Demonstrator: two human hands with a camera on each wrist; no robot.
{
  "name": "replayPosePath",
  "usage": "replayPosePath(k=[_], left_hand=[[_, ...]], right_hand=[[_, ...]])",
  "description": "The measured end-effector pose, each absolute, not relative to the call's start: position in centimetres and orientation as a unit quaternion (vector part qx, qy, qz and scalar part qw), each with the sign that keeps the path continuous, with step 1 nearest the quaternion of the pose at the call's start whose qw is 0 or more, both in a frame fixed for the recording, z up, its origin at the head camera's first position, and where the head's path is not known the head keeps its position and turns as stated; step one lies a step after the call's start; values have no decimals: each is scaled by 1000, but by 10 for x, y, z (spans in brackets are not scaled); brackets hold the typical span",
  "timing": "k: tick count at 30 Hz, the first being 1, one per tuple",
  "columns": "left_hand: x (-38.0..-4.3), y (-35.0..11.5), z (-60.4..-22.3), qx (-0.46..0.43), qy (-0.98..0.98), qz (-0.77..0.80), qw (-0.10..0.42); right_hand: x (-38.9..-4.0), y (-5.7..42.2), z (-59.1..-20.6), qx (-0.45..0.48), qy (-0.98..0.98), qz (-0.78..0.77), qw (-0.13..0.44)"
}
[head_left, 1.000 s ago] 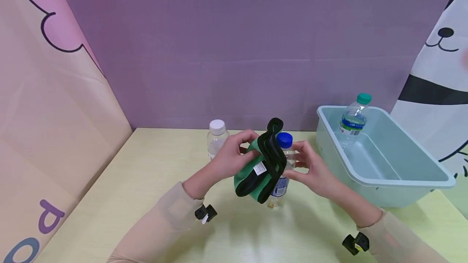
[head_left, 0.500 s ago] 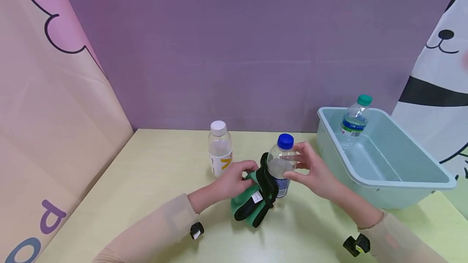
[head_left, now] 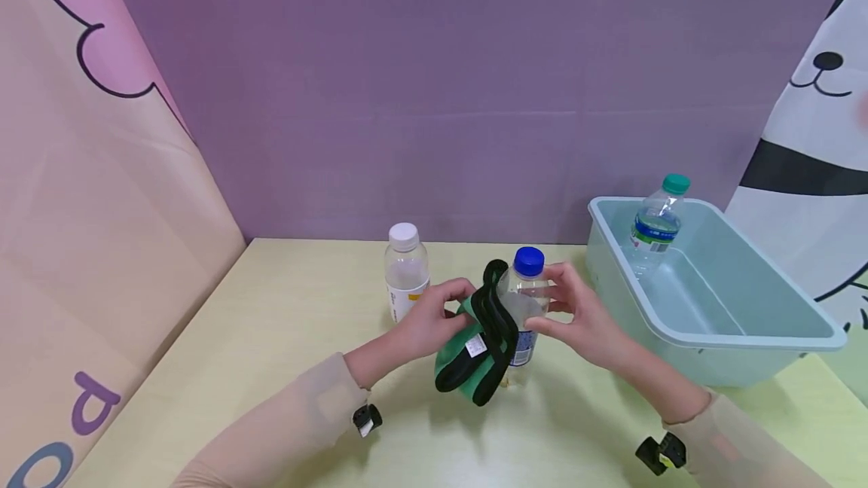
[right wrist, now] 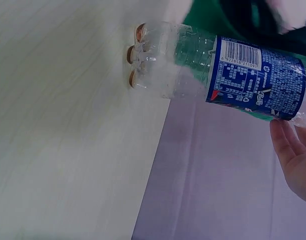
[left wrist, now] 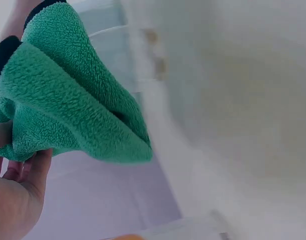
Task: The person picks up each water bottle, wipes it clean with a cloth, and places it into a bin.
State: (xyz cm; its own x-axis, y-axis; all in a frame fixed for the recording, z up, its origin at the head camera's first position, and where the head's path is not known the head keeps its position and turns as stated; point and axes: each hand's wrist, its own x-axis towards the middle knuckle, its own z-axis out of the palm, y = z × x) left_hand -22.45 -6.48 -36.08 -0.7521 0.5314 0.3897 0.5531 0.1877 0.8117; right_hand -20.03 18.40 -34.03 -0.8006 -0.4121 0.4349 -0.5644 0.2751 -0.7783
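Observation:
In the head view my left hand (head_left: 434,322) pinches a folded green towel (left wrist: 73,95) with black edging and a small white tag. The towel lies against the left side of a clear plastic bottle (right wrist: 258,75) and covers part of it. This bottle has a blue cap (head_left: 529,261) and a blue printed label, and stands upright. Around its upper part, from the right, my right hand (head_left: 579,318) holds it with thumb and fingers. In the right wrist view the bottle's lobed base shows brownish tips close to the tabletop.
A white-capped clear bottle (head_left: 406,268) stands on the pale wooden table (head_left: 305,285), behind my left hand. To the right is a light blue plastic tub (head_left: 746,339), with a green-capped bottle (head_left: 654,226) leaning inside. A purple cloth backdrop (head_left: 407,96) hangs behind the table.
My left hand has moved the towel down along the bottle and then partly back up, ending lower than at first. My right hand stays almost still on the bottle.

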Motion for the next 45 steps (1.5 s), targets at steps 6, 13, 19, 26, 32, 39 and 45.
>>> replayPosePath(k=[6, 13, 19, 26, 32, 39, 45], left_hand=[[-223, -63, -339, -335, -764, -550, 38], [-221, -64, -326, -332, -761, -555, 48], [-218, -68, -324, -313, -768, -557, 43], [-214, -81, -328, -300, -776, -554, 36], [-211, -95, -332, -294, -777, -555, 38], [-209, -104, -336, -280, -786, -550, 40], [-209, -107, -338, -274, -792, -544, 42]], right_hand=[[-199, 185, -340, 298, -796, 523, 69], [-200, 186, -339, 311, -794, 518, 71], [-201, 185, -337, 308, -798, 514, 59], [-203, 189, -329, 303, -819, 486, 35], [-201, 191, -322, 310, -828, 466, 17], [-196, 187, -320, 298, -824, 481, 36], [-189, 174, -318, 221, -854, 464, 82]])
